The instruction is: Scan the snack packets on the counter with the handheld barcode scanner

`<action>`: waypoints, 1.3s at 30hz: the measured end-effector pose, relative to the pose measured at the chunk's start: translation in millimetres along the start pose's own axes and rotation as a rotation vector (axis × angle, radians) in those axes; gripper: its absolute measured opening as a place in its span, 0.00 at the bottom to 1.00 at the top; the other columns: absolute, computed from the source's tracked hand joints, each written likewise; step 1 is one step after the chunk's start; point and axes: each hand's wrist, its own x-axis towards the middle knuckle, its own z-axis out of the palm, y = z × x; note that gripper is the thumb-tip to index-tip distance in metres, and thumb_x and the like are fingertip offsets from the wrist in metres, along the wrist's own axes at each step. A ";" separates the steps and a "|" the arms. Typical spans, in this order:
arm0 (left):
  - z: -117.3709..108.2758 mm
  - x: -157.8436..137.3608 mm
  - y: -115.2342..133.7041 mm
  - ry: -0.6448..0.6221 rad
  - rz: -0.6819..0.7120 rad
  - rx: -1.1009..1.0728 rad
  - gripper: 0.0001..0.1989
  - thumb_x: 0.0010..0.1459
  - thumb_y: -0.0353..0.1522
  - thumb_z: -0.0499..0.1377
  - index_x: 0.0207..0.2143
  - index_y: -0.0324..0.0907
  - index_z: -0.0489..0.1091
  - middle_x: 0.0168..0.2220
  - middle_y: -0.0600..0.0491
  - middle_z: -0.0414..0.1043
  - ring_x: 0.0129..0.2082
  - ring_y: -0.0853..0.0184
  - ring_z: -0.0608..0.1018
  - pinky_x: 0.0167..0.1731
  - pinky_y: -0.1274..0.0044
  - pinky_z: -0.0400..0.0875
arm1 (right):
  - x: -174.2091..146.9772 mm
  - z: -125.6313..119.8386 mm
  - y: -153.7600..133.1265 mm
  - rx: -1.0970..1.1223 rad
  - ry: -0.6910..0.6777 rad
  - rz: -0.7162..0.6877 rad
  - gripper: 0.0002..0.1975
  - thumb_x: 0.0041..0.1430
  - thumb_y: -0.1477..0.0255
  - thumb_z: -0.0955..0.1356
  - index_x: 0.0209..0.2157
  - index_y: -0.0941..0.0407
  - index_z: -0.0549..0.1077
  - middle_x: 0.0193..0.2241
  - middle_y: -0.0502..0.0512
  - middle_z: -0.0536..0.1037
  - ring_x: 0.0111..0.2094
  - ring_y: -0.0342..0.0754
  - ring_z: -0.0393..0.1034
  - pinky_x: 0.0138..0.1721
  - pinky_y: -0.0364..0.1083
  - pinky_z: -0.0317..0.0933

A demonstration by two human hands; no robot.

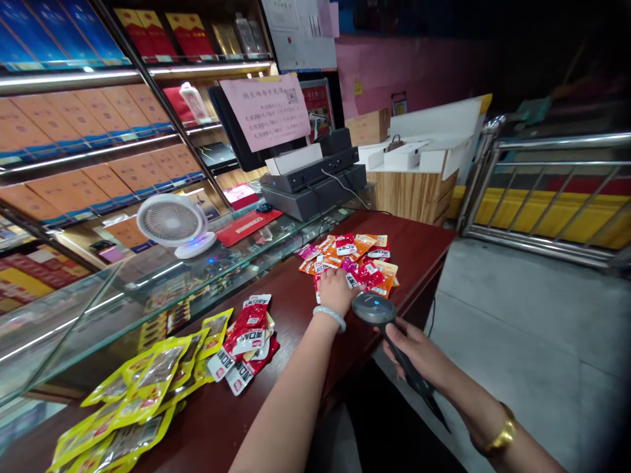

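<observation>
My left hand (336, 292), with a pale bangle at its wrist, is at the near edge of a pile of small red, orange and purple snack packets (362, 246). Its fingers are bent around a red and white snack packet (351, 280), partly hidden by the hand. In my right hand (414, 351) is a dark handheld barcode scanner (374, 309), its head close to my left fingertips. More red and white packets (249, 332) lie in a small heap left of my left forearm. Yellow-edged clear snack bags (142, 387) overlap at the lower left.
The dark red counter (290, 315) adjoins a glass display case (197, 276). On the glass stand a white fan (172, 220) and a black till (313, 187) beside a monitor with a pink notice (266, 112). Boxed goods fill shelves at left; a metal railing (547, 243) stands at right.
</observation>
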 end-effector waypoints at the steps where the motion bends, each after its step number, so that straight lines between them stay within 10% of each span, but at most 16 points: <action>1: 1.7 -1.1 1.8 0.006 -0.001 0.007 0.23 0.53 0.49 0.59 0.43 0.41 0.71 0.48 0.42 0.71 0.51 0.54 0.69 0.48 0.67 0.62 | -1.9 -2.4 -0.7 0.007 0.012 0.004 0.25 0.58 0.47 0.63 0.42 0.55 0.64 0.17 0.40 0.66 0.12 0.37 0.59 0.15 0.38 0.58; 13: -17.7 -29.0 -43.0 0.172 0.039 0.047 0.20 0.54 0.40 0.62 0.49 0.45 0.66 0.47 0.46 0.73 0.50 0.58 0.72 0.47 0.69 0.58 | 15.5 3.9 -17.5 0.022 0.089 -0.090 0.23 0.59 0.49 0.63 0.42 0.54 0.65 0.17 0.40 0.66 0.12 0.37 0.59 0.17 0.39 0.59; 26: -47.3 -57.6 -86.4 0.001 -0.163 -0.109 0.23 0.53 0.45 0.62 0.48 0.47 0.66 0.41 0.51 0.77 0.44 0.60 0.77 0.41 0.75 0.62 | 37.1 40.1 -27.8 0.002 -0.032 -0.107 0.23 0.59 0.48 0.62 0.40 0.55 0.65 0.16 0.41 0.65 0.12 0.39 0.60 0.16 0.40 0.60; 34: -99.4 -77.2 -169.6 0.037 -0.488 0.066 0.23 0.57 0.47 0.53 0.52 0.49 0.66 0.40 0.49 0.77 0.44 0.55 0.77 0.44 0.67 0.63 | 34.4 51.5 -7.1 -0.041 -0.115 -0.042 0.24 0.57 0.47 0.63 0.37 0.54 0.63 0.17 0.40 0.65 0.12 0.38 0.59 0.16 0.39 0.59; 39: -103.5 -83.0 -190.1 0.138 -0.457 0.273 0.26 0.55 0.46 0.56 0.52 0.43 0.69 0.50 0.41 0.71 0.52 0.50 0.69 0.50 0.64 0.60 | 32.8 46.7 4.3 -0.062 -0.098 -0.034 0.24 0.57 0.47 0.63 0.39 0.55 0.65 0.16 0.40 0.65 0.11 0.38 0.59 0.15 0.39 0.58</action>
